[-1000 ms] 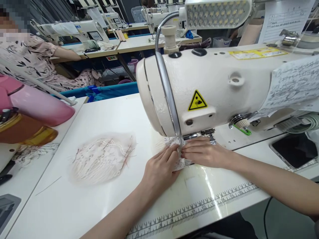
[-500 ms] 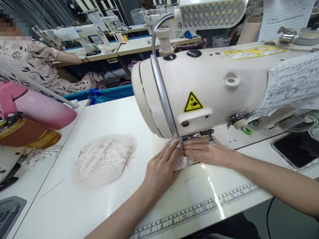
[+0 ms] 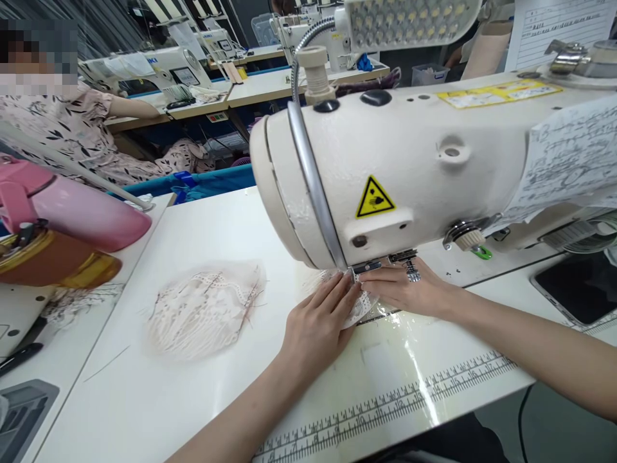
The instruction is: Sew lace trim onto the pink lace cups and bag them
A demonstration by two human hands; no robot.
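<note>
Head view: a lace piece (image 3: 360, 307) is pinned flat on the desk (image 3: 202, 411), under the sewing machine (image 3: 409, 167) head.
Left hand (image 3: 318, 325): fingers spread flat on the lace; no closed grip.
Right hand (image 3: 409, 289): pressed flat, equally near.
Lace axis: runs toward the person.
Containers: none seen.

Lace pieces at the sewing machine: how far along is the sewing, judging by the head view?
Looks done: a pile of lace pieces lies flat to the left on the table. In hand: the left hand and right hand press one lace piece flat under the sewing machine head; the needle itself is hidden. What is left cannot be told: no unsewn stock shows.
</note>
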